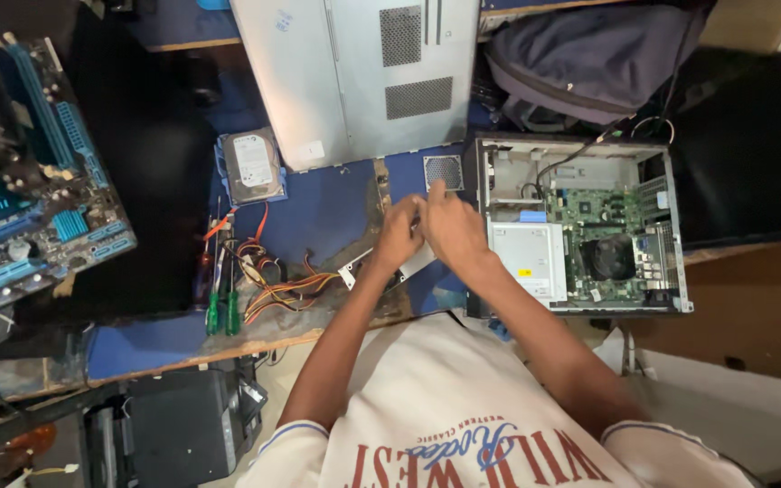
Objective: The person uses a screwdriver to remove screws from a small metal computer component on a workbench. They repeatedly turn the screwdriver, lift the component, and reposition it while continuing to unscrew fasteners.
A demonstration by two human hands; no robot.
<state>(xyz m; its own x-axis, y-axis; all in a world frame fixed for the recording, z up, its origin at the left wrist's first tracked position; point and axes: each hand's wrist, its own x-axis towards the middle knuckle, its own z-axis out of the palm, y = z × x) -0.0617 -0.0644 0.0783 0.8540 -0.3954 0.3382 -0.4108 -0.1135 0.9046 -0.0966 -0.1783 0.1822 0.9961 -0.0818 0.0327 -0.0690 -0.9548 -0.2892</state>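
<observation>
Under our left hand (398,237) and right hand (449,226) we see a flat silver metal bracket (354,268), a long narrow piece with small holes at its end. It lies slanted on the blue bench (318,212), its lower end sticking out to the left of our fingers (413,210) and its upper end showing just below them. Both hands are pressed together on its middle, so we cannot tell its full shape. Just right of our fingers stands the open computer case (580,230), lying on its side.
</observation>
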